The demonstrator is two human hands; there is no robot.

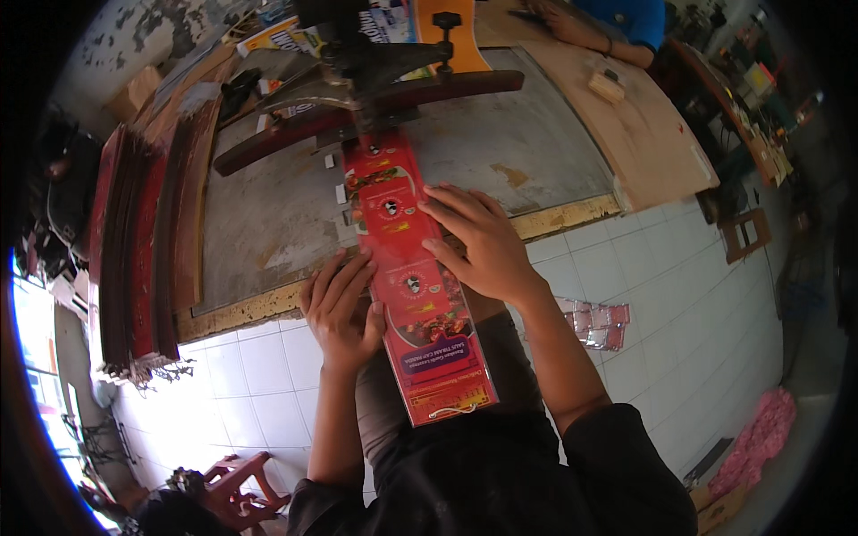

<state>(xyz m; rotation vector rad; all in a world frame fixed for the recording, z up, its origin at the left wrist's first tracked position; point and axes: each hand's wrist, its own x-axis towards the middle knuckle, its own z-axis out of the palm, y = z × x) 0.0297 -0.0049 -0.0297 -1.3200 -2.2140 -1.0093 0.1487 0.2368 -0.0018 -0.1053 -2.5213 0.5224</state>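
Observation:
A long, narrow red printed strip [393,239] with food pictures runs from under a dark press-like fixture [362,107] toward my lap. Its near end, with a pale cord across it, hangs past the table edge. My left hand [340,308] rests along the strip's left edge, fingers stretched forward and the thumb apart. On the right edge lies my right hand [487,243], fingers extended and spread over the printed surface. Both hands touch the strip without wrapping around it. The far end of the strip is hidden beneath the fixture.
The grey tabletop [527,134] carries small white pieces [340,194] left of the strip. Long red-edged bundles [143,259] stand at the left. A co-worker's arm [581,31] is at the far right, near a wooden block [606,87]. A red stool [239,489] stands on the tiled floor.

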